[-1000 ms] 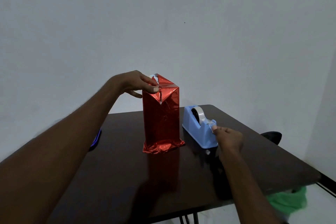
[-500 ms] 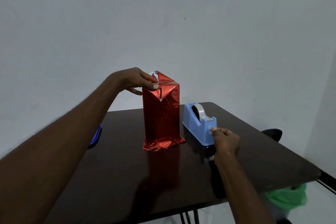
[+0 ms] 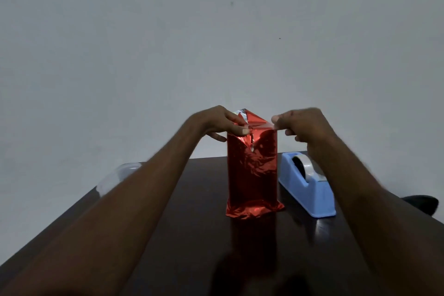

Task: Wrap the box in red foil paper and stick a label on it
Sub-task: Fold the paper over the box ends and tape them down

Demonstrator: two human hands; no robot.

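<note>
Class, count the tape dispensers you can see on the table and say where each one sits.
1. A blue tape dispenser stands on the dark table, just right of the upright red foil-wrapped box. The forearms may hide others.

Dim, soft light; glare on red foil; hands motion-blurred; edges stretched.
</note>
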